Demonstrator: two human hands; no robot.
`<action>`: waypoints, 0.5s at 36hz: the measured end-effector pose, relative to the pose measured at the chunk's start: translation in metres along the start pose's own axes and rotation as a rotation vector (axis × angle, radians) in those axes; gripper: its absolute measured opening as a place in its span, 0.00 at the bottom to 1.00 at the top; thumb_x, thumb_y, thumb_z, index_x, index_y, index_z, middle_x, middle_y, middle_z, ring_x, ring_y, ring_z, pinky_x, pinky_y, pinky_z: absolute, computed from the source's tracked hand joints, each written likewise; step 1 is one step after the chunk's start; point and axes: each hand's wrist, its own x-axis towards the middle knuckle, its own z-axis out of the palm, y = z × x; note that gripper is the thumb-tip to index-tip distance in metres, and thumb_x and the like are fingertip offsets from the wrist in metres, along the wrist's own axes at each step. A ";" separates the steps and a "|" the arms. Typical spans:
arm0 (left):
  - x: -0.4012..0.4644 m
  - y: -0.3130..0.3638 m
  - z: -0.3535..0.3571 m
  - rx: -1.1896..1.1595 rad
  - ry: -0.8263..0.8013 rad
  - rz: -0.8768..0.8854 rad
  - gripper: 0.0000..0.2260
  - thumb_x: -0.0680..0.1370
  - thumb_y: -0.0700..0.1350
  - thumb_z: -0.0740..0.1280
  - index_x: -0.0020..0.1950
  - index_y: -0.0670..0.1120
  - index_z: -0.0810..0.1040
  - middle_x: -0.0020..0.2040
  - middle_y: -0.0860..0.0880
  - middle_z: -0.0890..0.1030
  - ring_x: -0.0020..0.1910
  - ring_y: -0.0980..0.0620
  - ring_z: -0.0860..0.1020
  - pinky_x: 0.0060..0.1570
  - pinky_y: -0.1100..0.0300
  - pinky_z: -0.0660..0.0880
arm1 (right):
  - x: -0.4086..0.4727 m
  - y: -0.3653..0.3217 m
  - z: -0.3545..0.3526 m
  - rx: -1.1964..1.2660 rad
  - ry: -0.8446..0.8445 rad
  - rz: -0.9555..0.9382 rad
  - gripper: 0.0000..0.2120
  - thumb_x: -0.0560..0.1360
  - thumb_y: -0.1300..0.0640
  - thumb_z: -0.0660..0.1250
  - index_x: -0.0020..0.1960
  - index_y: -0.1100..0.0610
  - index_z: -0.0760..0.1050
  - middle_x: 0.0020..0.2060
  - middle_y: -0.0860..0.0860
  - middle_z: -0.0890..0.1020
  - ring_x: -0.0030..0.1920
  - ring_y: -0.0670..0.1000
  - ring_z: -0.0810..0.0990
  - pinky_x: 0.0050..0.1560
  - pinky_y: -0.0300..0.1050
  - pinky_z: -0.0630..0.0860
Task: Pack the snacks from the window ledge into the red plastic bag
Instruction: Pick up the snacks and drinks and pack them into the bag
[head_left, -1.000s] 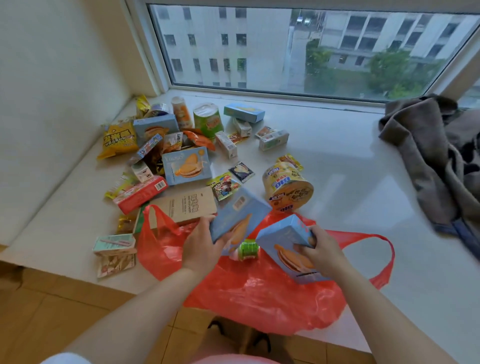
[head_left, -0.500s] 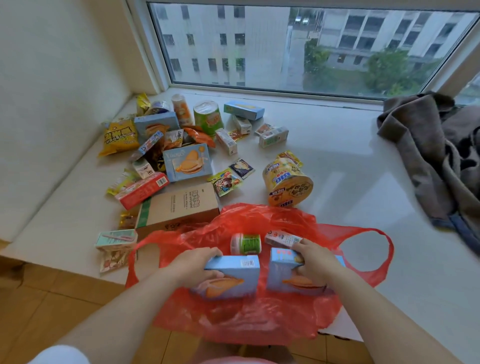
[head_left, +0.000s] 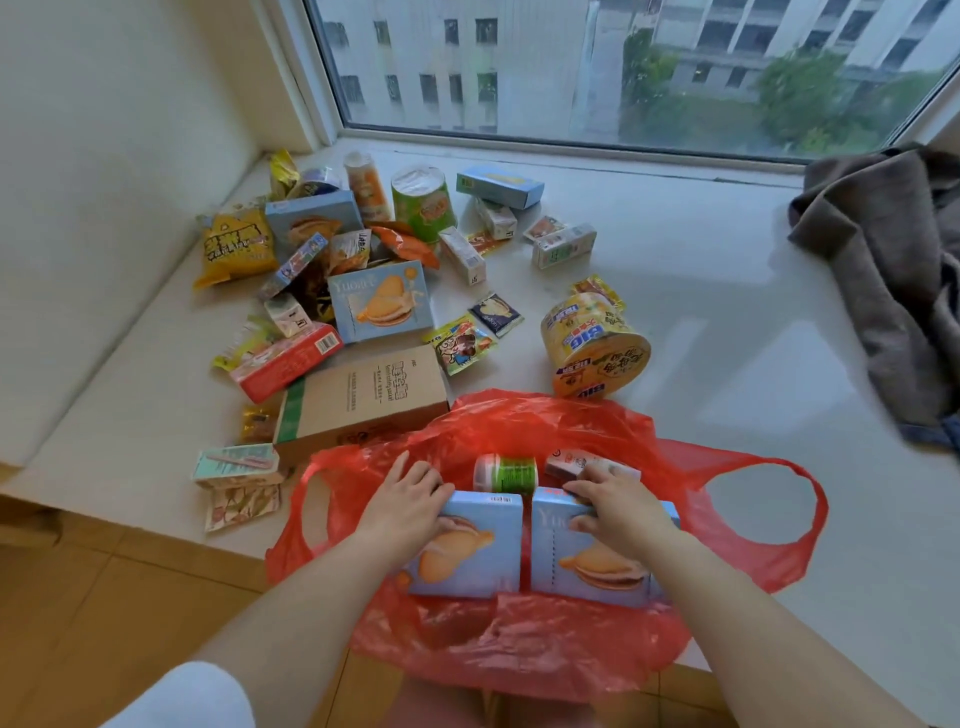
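At the near edge of the window ledge (head_left: 727, 312), inside the mouth of the red plastic bag (head_left: 519, 654), the left hand (head_left: 402, 506) is wrapped over the top left corner of a light blue cake box (head_left: 470, 551), thumb side to the front face. The right hand (head_left: 621, 506) is curled over the top edge of a second blue cake box (head_left: 587, 556). Both boxes are held upright, side by side, almost touching. Behind them in the bag a small green-labelled bottle (head_left: 506, 474) lies on its side next to a small pink carton (head_left: 571, 462).

Risks, as judged: the bag is thin, crinkly film and hangs partly over the ledge edge, so once the boxes are let go it could slump or slide off toward the floor. Sharp cardboard corners could tear the film. The round bottle could roll under the boxes and tip them.

Most snacks are not yet packed. Just beyond the bag a flat brown cardboard box (head_left: 363, 397) is touching its rim; a squat yellow noodle tub (head_left: 597, 345) lies on its side nearby. Further out: a third blue cake box (head_left: 382, 301), a red carton (head_left: 285, 361), a glossy yellow crisp packet (head_left: 236, 247), a green cylindrical can (head_left: 423, 202), and small foil sachets. Ledge surface smooth, pale, glossy. Soft brown garment (head_left: 883, 270) heaped at right.
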 end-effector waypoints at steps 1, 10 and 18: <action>0.001 0.001 0.004 -0.023 -0.005 -0.002 0.25 0.78 0.61 0.50 0.67 0.49 0.72 0.60 0.49 0.74 0.66 0.47 0.69 0.72 0.45 0.55 | 0.001 -0.001 0.002 -0.029 0.009 0.003 0.27 0.75 0.43 0.64 0.71 0.49 0.65 0.66 0.48 0.68 0.65 0.53 0.66 0.64 0.47 0.67; 0.003 0.011 -0.002 -0.059 -0.018 -0.038 0.23 0.79 0.49 0.58 0.74 0.49 0.60 0.69 0.46 0.65 0.71 0.44 0.59 0.71 0.49 0.50 | 0.011 -0.019 0.003 -0.146 0.109 -0.016 0.21 0.77 0.53 0.61 0.69 0.51 0.67 0.64 0.50 0.69 0.65 0.53 0.65 0.63 0.46 0.66; 0.005 -0.013 -0.044 -0.333 0.435 -0.242 0.18 0.66 0.42 0.68 0.55 0.49 0.80 0.52 0.48 0.79 0.52 0.45 0.77 0.56 0.53 0.68 | 0.048 -0.085 -0.056 0.039 0.401 -0.176 0.15 0.74 0.56 0.64 0.60 0.56 0.76 0.55 0.53 0.77 0.57 0.57 0.72 0.54 0.50 0.70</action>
